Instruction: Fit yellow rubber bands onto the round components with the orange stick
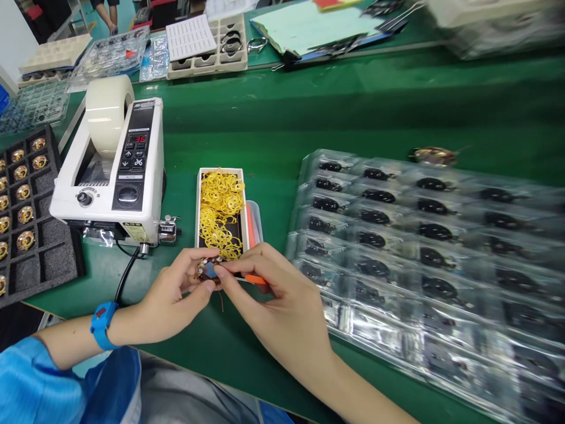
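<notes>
My left hand (176, 291) is closed on a small round electronic part (206, 270) with a blue middle and brownish, metallic edges. A thin reddish wire hangs below the part. My right hand (282, 300) presses thumb and fingertips against the part's right side. Tucked under the right fingers is a slim dark tool with an orange end (256, 279); its exact kind is mostly hidden. Just beyond both hands stands a white box (198, 206) holding many thin yellow rings (220, 203).
A white tape dispenser (152, 147) stands left, beside a black foam tray (66, 259) of gold round parts. A clear blister tray (344, 235) with dark oval parts fills the right. A gold part (435, 156) lies behind it. Papers (309, 29) lie at the back.
</notes>
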Demonstrator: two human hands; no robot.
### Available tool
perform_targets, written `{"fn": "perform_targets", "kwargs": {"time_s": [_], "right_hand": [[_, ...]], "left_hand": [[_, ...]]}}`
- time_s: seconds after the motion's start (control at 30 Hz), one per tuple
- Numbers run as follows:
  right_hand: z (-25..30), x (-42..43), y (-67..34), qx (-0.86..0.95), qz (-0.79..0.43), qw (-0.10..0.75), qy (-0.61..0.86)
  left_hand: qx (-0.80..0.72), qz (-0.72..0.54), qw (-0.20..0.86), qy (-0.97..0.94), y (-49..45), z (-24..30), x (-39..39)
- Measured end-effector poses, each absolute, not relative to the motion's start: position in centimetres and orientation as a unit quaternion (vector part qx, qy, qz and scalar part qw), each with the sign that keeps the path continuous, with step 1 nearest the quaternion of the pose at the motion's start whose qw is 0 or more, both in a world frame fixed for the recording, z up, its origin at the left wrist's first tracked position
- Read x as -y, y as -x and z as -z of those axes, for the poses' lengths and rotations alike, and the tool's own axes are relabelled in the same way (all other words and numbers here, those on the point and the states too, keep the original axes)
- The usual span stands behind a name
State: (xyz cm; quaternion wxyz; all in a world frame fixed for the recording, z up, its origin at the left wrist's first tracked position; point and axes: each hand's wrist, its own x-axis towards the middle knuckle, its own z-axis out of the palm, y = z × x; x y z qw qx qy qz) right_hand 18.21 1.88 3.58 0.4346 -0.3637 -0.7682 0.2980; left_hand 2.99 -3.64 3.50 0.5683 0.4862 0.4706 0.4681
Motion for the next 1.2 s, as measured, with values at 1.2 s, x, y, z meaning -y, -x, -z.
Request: {"fn": "perform_targets", "kwargs": {"time_s": [1.2], "right_hand": [[-3.6,-2.8,-18.0,0.789,-0.322,0.399,0.338]], "left_hand": [[-0.515,-0.447,0.594,-0.427,-3.5,-3.6,2.9]]}}
